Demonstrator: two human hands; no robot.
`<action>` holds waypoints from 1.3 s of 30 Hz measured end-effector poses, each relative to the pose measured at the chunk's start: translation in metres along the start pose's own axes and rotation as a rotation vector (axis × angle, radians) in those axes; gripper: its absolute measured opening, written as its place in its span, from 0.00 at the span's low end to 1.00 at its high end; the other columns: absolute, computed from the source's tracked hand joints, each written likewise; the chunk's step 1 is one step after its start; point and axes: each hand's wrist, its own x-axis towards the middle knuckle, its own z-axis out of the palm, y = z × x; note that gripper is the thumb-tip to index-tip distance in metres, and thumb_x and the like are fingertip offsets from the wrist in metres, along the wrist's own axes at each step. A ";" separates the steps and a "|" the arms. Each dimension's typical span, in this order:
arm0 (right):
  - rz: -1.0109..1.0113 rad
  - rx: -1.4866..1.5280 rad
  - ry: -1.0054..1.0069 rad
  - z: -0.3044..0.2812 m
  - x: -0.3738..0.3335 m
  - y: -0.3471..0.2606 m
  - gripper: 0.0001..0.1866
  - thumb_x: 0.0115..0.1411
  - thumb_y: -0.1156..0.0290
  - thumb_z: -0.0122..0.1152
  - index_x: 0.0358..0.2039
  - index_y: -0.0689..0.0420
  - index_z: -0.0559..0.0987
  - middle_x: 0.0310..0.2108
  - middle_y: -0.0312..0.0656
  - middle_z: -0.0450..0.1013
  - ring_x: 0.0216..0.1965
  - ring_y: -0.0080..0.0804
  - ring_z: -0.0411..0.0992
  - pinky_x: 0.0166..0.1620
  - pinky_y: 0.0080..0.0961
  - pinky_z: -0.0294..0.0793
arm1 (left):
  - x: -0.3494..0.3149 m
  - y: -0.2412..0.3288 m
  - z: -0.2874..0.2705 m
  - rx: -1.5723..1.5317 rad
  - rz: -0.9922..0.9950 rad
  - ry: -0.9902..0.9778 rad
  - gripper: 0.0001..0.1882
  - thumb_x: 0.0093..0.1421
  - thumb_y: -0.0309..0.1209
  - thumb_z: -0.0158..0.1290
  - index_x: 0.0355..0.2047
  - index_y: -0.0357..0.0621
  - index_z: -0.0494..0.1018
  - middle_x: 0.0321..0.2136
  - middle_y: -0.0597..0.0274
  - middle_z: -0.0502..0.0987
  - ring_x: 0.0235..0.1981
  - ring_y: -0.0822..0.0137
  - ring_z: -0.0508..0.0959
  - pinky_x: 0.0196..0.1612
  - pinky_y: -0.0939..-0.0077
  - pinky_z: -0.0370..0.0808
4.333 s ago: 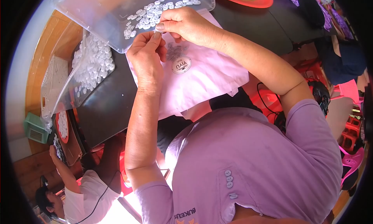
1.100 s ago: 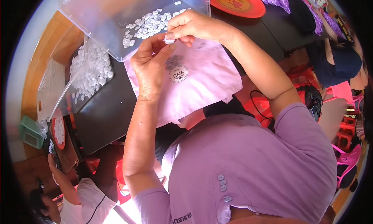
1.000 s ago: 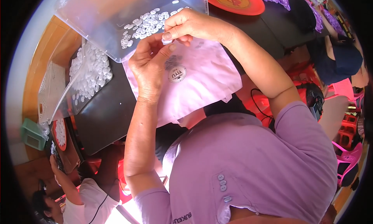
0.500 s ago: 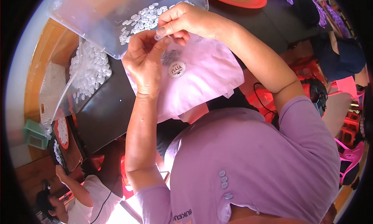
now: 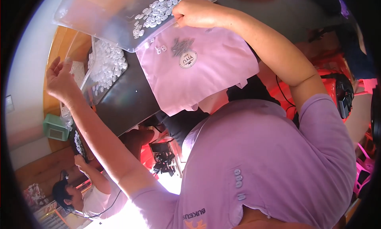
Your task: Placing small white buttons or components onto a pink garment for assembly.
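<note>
Right hand pinches the pink cloth; left hand is raised, fingers spread.

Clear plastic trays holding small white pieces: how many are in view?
2. One tray lies at the top beside the right hand; the other tray lies lower left, near the raised left hand. Others may be hidden.

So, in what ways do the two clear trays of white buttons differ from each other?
The upper tray is wide and flat, with buttons scattered thinly at one end; the smaller tray is packed with a dense heap. The right hand rests at the upper tray's edge, while the raised left hand is beside the smaller one. The upper tray overlaps the pink cloth; the smaller does not. Both are clear plastic.
</note>
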 end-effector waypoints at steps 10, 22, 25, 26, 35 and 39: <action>-0.028 -0.139 0.024 0.001 0.000 0.007 0.13 0.52 0.64 0.62 0.28 0.63 0.78 0.27 0.49 0.74 0.30 0.44 0.74 0.34 0.41 0.71 | -0.144 0.006 0.072 0.026 0.306 -0.635 0.04 0.52 0.21 0.57 0.30 0.41 0.77 0.26 0.59 0.73 0.25 0.63 0.74 0.29 0.72 0.72; 0.016 -0.157 0.052 -0.004 0.002 0.014 0.11 0.53 0.65 0.60 0.28 0.61 0.79 0.26 0.50 0.75 0.29 0.46 0.75 0.30 0.42 0.72 | -0.156 0.025 0.109 0.083 0.359 -0.793 0.05 0.49 0.24 0.58 0.27 0.45 0.76 0.27 0.62 0.72 0.32 0.59 0.75 0.34 0.67 0.73; 0.022 -0.201 0.053 -0.008 0.005 0.018 0.12 0.53 0.64 0.60 0.28 0.63 0.79 0.25 0.51 0.75 0.29 0.47 0.75 0.30 0.41 0.72 | -0.162 0.043 0.120 0.010 0.461 -0.837 0.04 0.48 0.24 0.59 0.27 0.44 0.76 0.27 0.62 0.73 0.32 0.58 0.75 0.34 0.66 0.73; 0.014 -0.173 0.074 -0.008 0.004 0.019 0.12 0.53 0.65 0.59 0.28 0.63 0.79 0.24 0.51 0.75 0.28 0.47 0.75 0.29 0.42 0.72 | -0.163 0.044 0.123 0.007 0.463 -0.842 0.04 0.48 0.24 0.59 0.27 0.44 0.76 0.27 0.62 0.73 0.32 0.58 0.75 0.34 0.66 0.73; -0.015 -0.204 0.085 -0.015 0.004 0.015 0.11 0.51 0.67 0.58 0.26 0.64 0.79 0.24 0.51 0.75 0.27 0.46 0.74 0.29 0.42 0.72 | -0.157 0.034 0.126 0.183 0.627 -0.886 0.04 0.53 0.21 0.55 0.29 0.42 0.76 0.27 0.60 0.74 0.27 0.59 0.76 0.32 0.70 0.72; -0.038 -0.198 0.150 -0.013 0.004 0.019 0.10 0.50 0.68 0.57 0.24 0.63 0.79 0.23 0.50 0.75 0.28 0.46 0.74 0.29 0.42 0.72 | -0.155 0.039 0.125 0.138 0.584 -0.963 0.05 0.53 0.21 0.55 0.31 0.43 0.76 0.27 0.60 0.74 0.28 0.56 0.76 0.32 0.69 0.73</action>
